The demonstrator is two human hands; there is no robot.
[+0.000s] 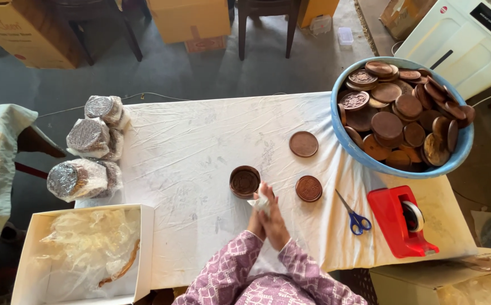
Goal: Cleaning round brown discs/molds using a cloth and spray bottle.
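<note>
My left hand (255, 221) and my right hand (274, 223) are pressed together at the table's near edge, holding a small piece of white crumpled material (261, 201) between them. Just beyond the fingers sits a round brown carved wooden box base (245, 181). A carved brown lid (308, 188) lies to its right, and a plain brown disc (303, 143) lies farther back. Both sleeves are purple with a white pattern.
A blue basin (342, 133) heaped with brown wooden discs stands at the right. Blue-handled scissors (354, 214) and a red tape dispenser (401, 220) lie nearby. Plastic-wrapped stacks (87, 138) sit at the left, and a white box (143, 248) holding plastic sheets is at near left.
</note>
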